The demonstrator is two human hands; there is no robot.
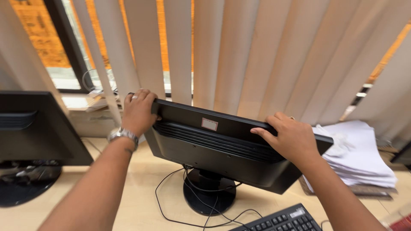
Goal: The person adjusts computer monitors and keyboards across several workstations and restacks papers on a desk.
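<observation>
A: What are the hands doing?

B: Both are gripping the monitor (222, 145) by its top edge. Left hand (138, 112) is clamping the upper left corner, fingers curling over the top. Right hand (291, 137) is clamping the top edge near the right corner, fingers draped over it, thumb lying along the back panel.

A: Where's the monitor sitting?

B: On the desk (141, 192), on a round black stand (209, 194), back panel facing the camera. It's tilting, left corner higher than the right. Cables (171, 201) are trailing from under it across the desk.

A: What's around it?

B: A second monitor (34, 128) is standing at the far left, well apart. A keyboard (287, 220) is lying just in front of the stand, to the right. A paper stack (364, 158) is sitting at the right, near the monitor's right corner. Beige vertical blinds (239, 55) are hanging right behind everything, covering the window.

A: Anything on the wrists?

B: A metal watch (123, 134) is sitting on the left wrist, a ring on a left finger.
</observation>
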